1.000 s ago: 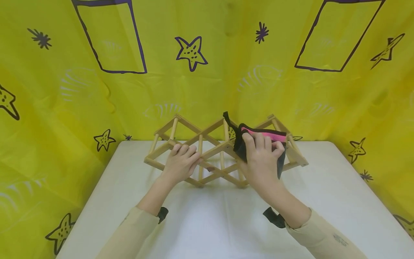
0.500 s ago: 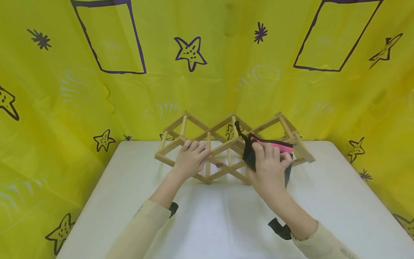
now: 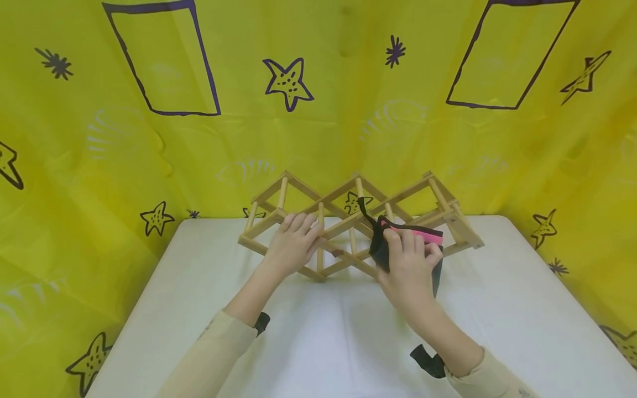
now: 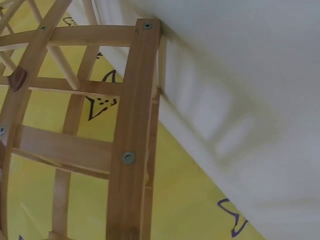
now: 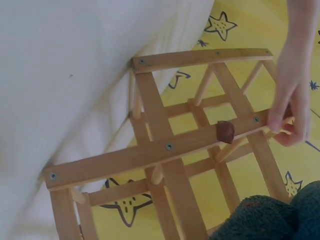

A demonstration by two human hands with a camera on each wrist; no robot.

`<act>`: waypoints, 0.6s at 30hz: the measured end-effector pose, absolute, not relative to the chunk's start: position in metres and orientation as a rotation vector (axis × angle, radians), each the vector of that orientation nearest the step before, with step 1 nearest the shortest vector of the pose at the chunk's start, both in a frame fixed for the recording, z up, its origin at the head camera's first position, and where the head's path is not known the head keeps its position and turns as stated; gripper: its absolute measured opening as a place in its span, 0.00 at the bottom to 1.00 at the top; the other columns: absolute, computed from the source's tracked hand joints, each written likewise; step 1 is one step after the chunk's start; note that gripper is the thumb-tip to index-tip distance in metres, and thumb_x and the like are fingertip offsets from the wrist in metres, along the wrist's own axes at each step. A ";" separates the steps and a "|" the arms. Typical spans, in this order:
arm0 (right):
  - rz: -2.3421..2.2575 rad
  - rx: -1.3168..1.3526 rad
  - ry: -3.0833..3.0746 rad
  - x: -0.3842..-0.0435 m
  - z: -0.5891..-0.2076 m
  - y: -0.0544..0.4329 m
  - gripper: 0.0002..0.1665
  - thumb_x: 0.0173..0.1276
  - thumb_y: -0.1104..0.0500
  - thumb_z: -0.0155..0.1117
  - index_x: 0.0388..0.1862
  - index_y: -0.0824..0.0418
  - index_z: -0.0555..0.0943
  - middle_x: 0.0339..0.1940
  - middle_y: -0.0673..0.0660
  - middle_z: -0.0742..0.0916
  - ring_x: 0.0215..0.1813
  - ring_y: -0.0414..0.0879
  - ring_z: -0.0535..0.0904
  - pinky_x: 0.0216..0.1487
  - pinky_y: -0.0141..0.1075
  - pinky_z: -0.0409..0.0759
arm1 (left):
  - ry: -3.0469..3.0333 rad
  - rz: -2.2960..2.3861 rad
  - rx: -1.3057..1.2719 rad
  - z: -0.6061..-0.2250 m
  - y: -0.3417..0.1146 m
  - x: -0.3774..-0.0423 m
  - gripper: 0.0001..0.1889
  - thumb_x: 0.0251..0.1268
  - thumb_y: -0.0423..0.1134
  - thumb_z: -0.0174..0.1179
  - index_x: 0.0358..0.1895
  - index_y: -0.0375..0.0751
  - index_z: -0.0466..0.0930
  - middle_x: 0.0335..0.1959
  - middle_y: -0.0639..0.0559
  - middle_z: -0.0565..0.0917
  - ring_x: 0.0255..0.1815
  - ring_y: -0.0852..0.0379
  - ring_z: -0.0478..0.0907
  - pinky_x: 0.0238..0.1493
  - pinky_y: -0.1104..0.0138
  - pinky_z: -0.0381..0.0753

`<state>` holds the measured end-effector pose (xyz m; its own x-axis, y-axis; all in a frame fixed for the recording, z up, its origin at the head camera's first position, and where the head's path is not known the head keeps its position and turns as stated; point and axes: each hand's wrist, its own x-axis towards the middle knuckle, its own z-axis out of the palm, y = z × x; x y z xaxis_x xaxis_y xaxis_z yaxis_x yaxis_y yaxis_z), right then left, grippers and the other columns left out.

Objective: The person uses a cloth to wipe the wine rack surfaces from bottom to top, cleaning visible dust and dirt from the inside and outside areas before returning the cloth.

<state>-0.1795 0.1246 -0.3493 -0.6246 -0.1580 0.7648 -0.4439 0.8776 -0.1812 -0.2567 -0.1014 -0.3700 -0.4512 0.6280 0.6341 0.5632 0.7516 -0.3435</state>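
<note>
A wooden lattice rack [image 3: 353, 221] of crossed slats and round dowels stands on the white table. My left hand [image 3: 293, 243] grips a front slat left of its middle; in the right wrist view the thumb and fingers of the left hand [image 5: 292, 107] pinch that slat. In my right hand [image 3: 410, 271] is a dark, fuzzy cloth piece [image 3: 380, 251] with a pink band and a black strap, held in front of the rack's right part. Its dark green pile [image 5: 265, 220] fills the lower corner of the right wrist view. The left wrist view shows the rack's end [image 4: 132, 125] but no hand.
The white table [image 3: 328, 342] runs back to a yellow curtain [image 3: 318, 132] printed with starfish and frames, right behind the rack. Black straps [image 3: 428, 360] hang at both wrists. A reddish-brown mark [image 5: 225, 131] shows on a front slat.
The rack has shifted to the right along with both hands, mostly in the first half second. Since then my right hand has lowered the cloth piece slightly, uncovering another dowel behind it.
</note>
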 end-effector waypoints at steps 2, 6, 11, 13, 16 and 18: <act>0.462 0.445 -2.216 -0.179 -0.354 0.123 0.35 0.34 0.72 0.69 0.45 0.63 0.66 0.38 0.66 0.73 0.38 0.61 0.66 0.41 0.56 0.52 | -2.161 0.113 -0.856 -0.366 -0.105 -0.253 0.14 0.65 0.48 0.49 0.46 0.43 0.69 0.47 0.50 0.69 0.48 0.51 0.65 0.57 0.61 0.61; 0.471 0.479 -2.183 -0.179 -0.366 0.118 0.35 0.33 0.72 0.69 0.44 0.63 0.66 0.37 0.65 0.73 0.37 0.60 0.66 0.39 0.55 0.53 | -2.130 0.138 -0.737 -0.355 -0.119 -0.249 0.18 0.73 0.49 0.32 0.50 0.42 0.65 0.49 0.48 0.64 0.50 0.50 0.59 0.59 0.57 0.56; 0.471 0.517 -2.157 -0.178 -0.382 0.108 0.34 0.35 0.68 0.72 0.43 0.63 0.66 0.36 0.65 0.73 0.38 0.59 0.67 0.38 0.55 0.53 | -2.196 0.099 -0.632 -0.347 -0.132 -0.249 0.25 0.72 0.54 0.20 0.50 0.39 0.61 0.46 0.46 0.59 0.49 0.47 0.56 0.59 0.54 0.54; 0.484 0.532 -2.141 -0.179 -0.389 0.102 0.34 0.35 0.68 0.72 0.43 0.63 0.66 0.36 0.64 0.73 0.38 0.59 0.67 0.39 0.54 0.53 | -2.244 0.078 -0.638 -0.347 -0.134 -0.249 0.25 0.71 0.55 0.19 0.48 0.39 0.59 0.45 0.46 0.57 0.47 0.47 0.55 0.58 0.54 0.54; 0.509 0.550 -2.113 -0.183 -0.400 0.093 0.33 0.35 0.68 0.72 0.43 0.63 0.66 0.36 0.64 0.72 0.38 0.59 0.67 0.39 0.54 0.53 | -2.290 0.050 -0.662 -0.350 -0.134 -0.251 0.23 0.72 0.53 0.18 0.45 0.39 0.57 0.43 0.45 0.54 0.44 0.47 0.54 0.52 0.54 0.55; 0.521 0.560 -2.092 -0.186 -0.407 0.087 0.34 0.35 0.69 0.72 0.43 0.64 0.66 0.35 0.64 0.72 0.38 0.58 0.67 0.39 0.54 0.53 | -2.300 0.015 -0.677 -0.352 -0.133 -0.252 0.22 0.72 0.52 0.18 0.42 0.39 0.57 0.43 0.45 0.53 0.43 0.47 0.53 0.49 0.54 0.55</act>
<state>-0.1862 0.0875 -0.4073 -0.5089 -0.1950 0.8384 -0.5656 0.8100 -0.1549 -0.2521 -0.1328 -0.3519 -0.5974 0.4744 0.6466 0.4660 0.8615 -0.2015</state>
